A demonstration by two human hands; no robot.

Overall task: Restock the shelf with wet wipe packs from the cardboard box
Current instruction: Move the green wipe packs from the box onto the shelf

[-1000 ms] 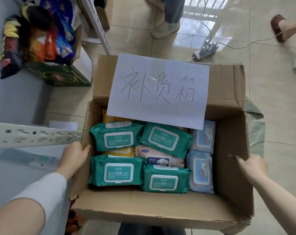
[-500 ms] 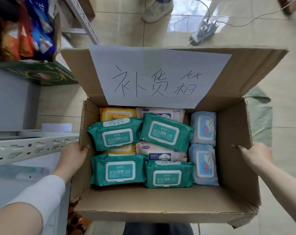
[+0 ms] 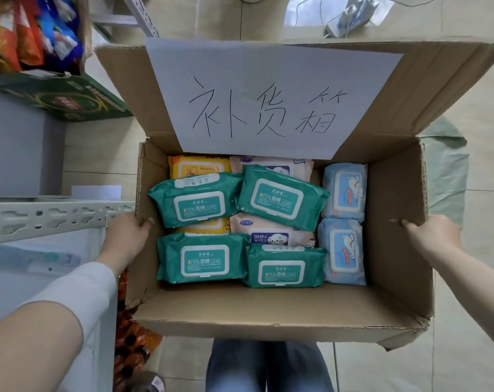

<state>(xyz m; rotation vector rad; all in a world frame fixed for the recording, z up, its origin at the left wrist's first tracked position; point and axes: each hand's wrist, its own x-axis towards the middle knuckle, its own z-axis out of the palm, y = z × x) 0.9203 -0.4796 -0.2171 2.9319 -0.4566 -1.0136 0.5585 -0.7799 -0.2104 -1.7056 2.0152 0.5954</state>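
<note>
The floor (image 3: 472, 321) is laid with large glossy beige tiles with thin dark grout lines. At the top, daylight reflects off the tiles in a bright patch (image 3: 305, 9), where a white power strip (image 3: 350, 15) lies with thin cables running from it. On the left stands a pale metal rack: a perforated angle-iron rail (image 3: 50, 217) runs across, and another slotted upright (image 3: 141, 15) slants near the top. A grey panel (image 3: 16, 148) fills the left side. Above it, a green carton (image 3: 70, 99) sits under colourful snack bags (image 3: 30, 32). A pale green sheet (image 3: 446, 176) lies on the tiles at right.
</note>
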